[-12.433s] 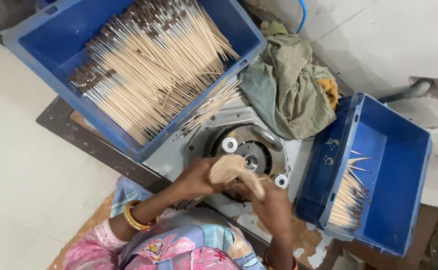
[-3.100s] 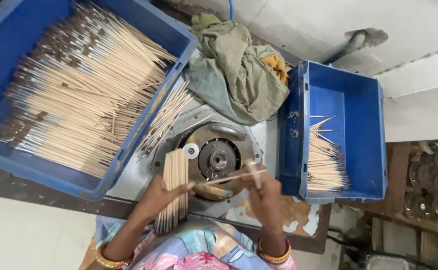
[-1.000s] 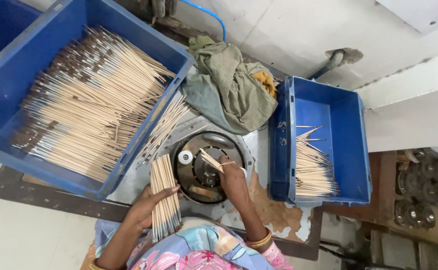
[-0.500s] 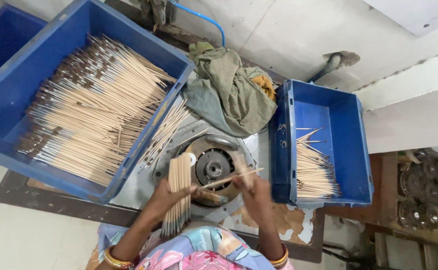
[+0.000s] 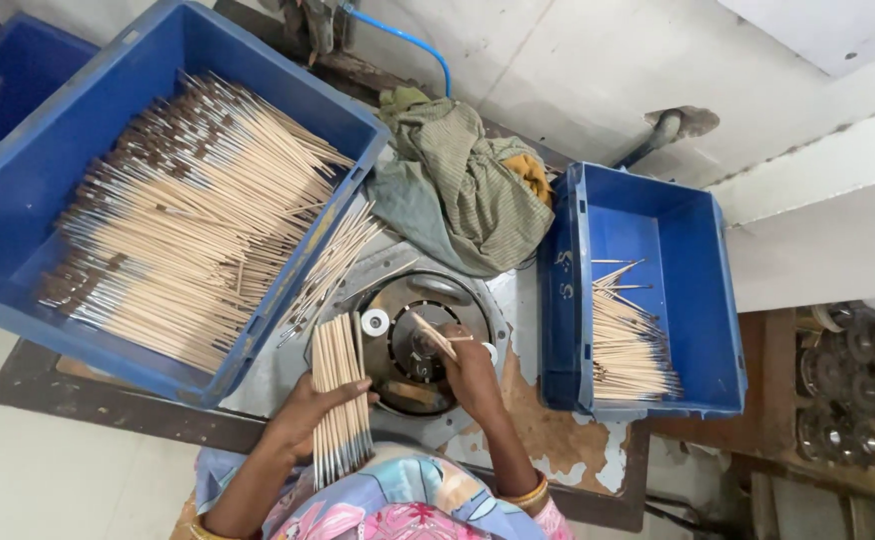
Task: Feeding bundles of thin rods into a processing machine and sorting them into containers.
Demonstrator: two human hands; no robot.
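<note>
Sticks in a bundle sit gripped in the left hand; the right hand pinches a single stick over the round machine disc just beside it.

table: worn top, paint peeled to brown patches | left: big blue crate full of sticks, tilted, overhanging the edge | centre: round grey machine plate (loose sticks lying across it) | back: crumpled green cloth | right: small blue crate, few sticks inside
</note>
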